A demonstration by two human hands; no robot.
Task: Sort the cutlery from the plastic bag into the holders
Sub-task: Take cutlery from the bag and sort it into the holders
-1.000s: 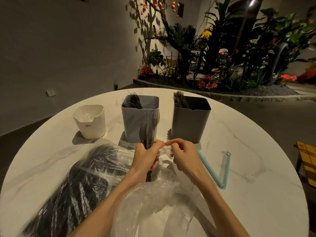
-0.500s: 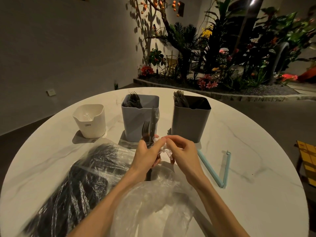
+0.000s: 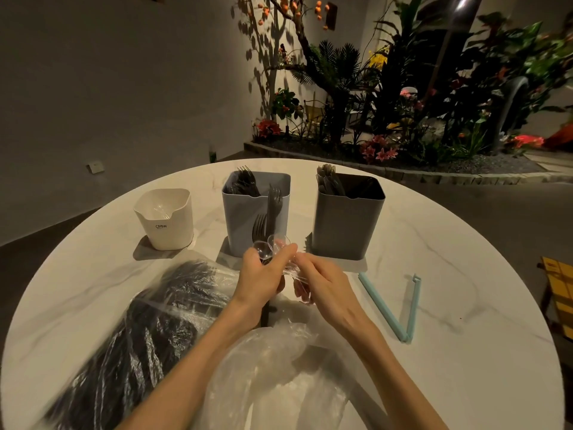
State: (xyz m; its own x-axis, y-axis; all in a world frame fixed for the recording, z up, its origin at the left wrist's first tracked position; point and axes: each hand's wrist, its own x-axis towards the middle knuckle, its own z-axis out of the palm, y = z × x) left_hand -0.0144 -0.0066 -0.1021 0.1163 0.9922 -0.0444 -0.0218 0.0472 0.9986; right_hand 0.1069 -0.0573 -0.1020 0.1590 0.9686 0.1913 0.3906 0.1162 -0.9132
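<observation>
From the head camera I am watching both hands working together just in front of the blue-grey holder (image 3: 256, 212). The left hand (image 3: 259, 276) is closing its grip around a bunch of dark forks (image 3: 270, 212) plus 2 clear spoons (image 3: 269, 245), while the right hand (image 3: 322, 282) is pinching clear plastic pieces right beside it; what exactly those are, I cannot tell. The blue-grey holder is already carrying dark forks, the dark grey holder (image 3: 347, 218) is holding a few dark pieces at its back left corner, and the white holder (image 3: 166, 218) is showing something clear inside. The plastic bag (image 3: 130, 336) is lying on the table (image 3: 449, 383) near my left forearm, looking mostly full of dark cutlery, so I am judging the sorting well short of halfway. A light blue bag clip (image 3: 393, 308) is lying open to the right.
</observation>
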